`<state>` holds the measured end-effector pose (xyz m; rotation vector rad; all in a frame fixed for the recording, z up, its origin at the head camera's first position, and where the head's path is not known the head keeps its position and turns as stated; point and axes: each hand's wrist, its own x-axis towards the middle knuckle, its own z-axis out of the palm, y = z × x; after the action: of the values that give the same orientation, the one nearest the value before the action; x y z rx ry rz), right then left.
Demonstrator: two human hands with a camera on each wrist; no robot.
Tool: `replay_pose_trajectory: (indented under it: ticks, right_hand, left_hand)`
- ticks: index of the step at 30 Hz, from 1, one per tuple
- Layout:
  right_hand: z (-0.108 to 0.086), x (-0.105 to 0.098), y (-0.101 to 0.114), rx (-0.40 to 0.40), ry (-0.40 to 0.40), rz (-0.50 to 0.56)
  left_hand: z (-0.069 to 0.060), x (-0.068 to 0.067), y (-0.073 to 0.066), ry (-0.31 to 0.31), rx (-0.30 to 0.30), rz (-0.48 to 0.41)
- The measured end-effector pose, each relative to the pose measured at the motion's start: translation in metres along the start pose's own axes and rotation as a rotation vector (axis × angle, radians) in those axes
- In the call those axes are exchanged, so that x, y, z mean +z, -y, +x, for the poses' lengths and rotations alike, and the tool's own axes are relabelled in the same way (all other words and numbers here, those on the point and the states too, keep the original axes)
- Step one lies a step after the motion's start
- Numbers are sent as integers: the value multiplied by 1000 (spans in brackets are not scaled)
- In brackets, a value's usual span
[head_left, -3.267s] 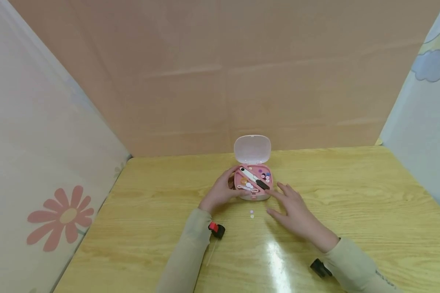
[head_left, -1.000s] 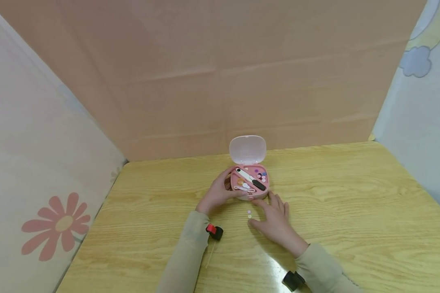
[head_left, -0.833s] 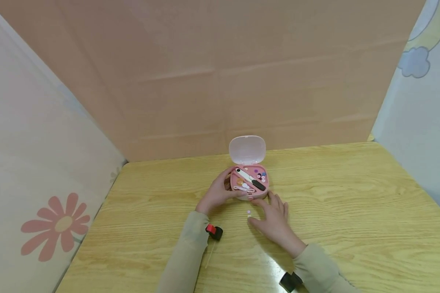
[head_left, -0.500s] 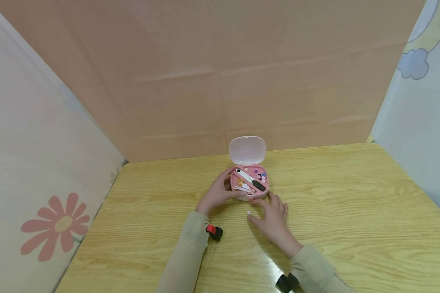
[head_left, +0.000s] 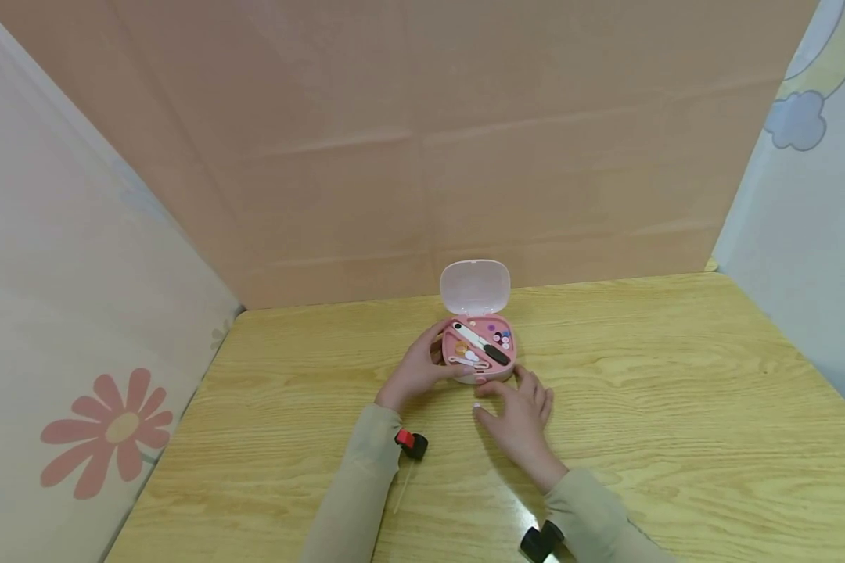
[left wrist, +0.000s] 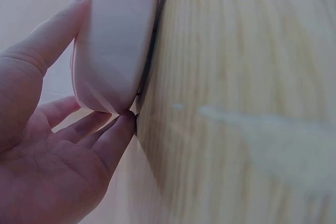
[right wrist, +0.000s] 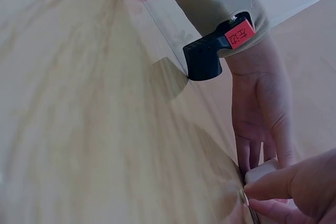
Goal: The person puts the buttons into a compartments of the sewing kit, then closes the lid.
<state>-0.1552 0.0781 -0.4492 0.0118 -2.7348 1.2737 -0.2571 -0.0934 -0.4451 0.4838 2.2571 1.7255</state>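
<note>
An open pink sewing box (head_left: 482, 323) stands on the table, its clear lid (head_left: 475, 288) raised. Several buttons (head_left: 501, 339) and a white-and-black tool (head_left: 480, 342) lie in its compartments. My left hand (head_left: 415, 371) grips the box's left side; in the left wrist view the thumb is on the front edge and fingertips reach the base. Just in front of the box is my right hand (head_left: 523, 426), thumb and index finger curved with a gap between them. A small pale button (head_left: 476, 405) shows at the thumb's tip, mostly hidden.
The wooden table (head_left: 641, 391) extends to both sides. Behind the box hangs a plain brown backdrop (head_left: 422, 156). Black wrist cameras (head_left: 414, 446) sit by both sleeves. A glare patch lies on the table near the right sleeve.
My right hand came leftward to the two loose buttons before the box; its thumb has covered the lower one and now reaches the upper. My left hand keeps its grip.
</note>
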Motion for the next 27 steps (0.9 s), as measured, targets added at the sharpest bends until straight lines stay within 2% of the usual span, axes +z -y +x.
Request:
replay_pose_trajectory:
  ticks: [12, 27]
  right_hand:
    - [-2, 2, 2, 5, -12, -2]
    - [0, 3, 1, 1, -22, -4]
  left_hand:
    - [-2, -1, 2, 7, -2, -26]
    - [-2, -2, 1, 1, -6, -12]
